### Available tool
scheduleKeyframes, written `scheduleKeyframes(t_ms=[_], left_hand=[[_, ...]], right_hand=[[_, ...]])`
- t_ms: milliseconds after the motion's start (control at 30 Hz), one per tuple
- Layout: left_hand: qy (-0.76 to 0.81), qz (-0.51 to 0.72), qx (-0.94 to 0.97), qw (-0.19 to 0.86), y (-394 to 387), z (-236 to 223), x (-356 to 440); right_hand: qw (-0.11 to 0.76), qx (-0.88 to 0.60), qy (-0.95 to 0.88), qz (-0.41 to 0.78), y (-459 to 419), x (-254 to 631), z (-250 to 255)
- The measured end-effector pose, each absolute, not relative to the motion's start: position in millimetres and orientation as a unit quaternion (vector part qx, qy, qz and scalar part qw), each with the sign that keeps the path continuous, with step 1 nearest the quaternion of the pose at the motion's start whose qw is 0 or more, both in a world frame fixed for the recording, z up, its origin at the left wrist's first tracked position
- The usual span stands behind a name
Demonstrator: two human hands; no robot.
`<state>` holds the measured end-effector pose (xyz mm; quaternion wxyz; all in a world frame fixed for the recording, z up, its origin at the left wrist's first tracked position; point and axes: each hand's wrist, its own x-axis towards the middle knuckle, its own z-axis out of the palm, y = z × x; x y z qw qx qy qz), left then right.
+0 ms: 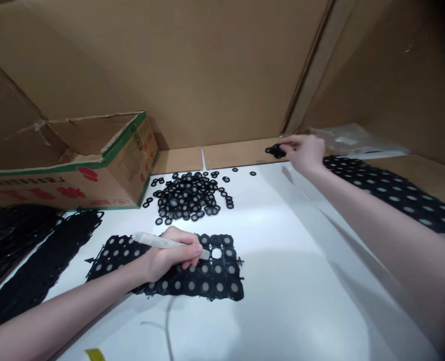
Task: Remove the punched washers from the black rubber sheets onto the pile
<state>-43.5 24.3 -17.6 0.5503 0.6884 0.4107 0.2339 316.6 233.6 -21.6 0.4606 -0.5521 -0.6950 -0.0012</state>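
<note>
My left hand (177, 253) is closed around a white pen-like tool (150, 239), its tip close to a bright white opening in a black rubber-looking sheet (205, 271). The sheet lies flat on the white table and carries rows of round pale spots; my hand and forearm cover part of it. Farther right and back, my right hand (305, 153) pinches a small black cluster (277, 150) above the table's far edge. What the cluster is made of is too small to tell. Behind the sheet is a heap of small black rings (186, 195), several scattered around it.
An open cardboard box (122, 175) stands at the back left. Black sheets (52, 255) are stacked on the left; another spotted black sheet (395, 193) lies at right, beside a clear plastic bag (348, 138). Cardboard walls (214, 75) enclose the far side.
</note>
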Motion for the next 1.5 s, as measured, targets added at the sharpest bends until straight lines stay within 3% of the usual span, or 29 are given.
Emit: scheduleKeyframes(t_ms=[267,500,767,1100,1500], left_hand=[[0.406,0.235,0.674,0.571,24.1,-8.7,-41.9],[0.412,0.267,0.663,0.565,24.5,-12.5,-44.5],[0.442,0.277,0.689,0.504,23.3,-11.3,-40.8],[0.447,0.256,0.692,0.506,23.2,-8.3,-40.6],[0.425,0.24,0.697,0.525,26.4,-7.8,-40.6]], right_hand=[[0.411,-0.552,-0.725,-0.034,205.0,255.3,-32.5],[0.258,-0.22,-0.922,0.186,85.6,180.7,-19.4],[0.187,-0.307,-0.904,0.231,65.8,178.6,-28.7],[0.216,-0.33,-0.866,0.307,65.3,176.2,-27.9],[0.253,-0.24,-0.911,0.221,68.7,183.3,-32.2]])
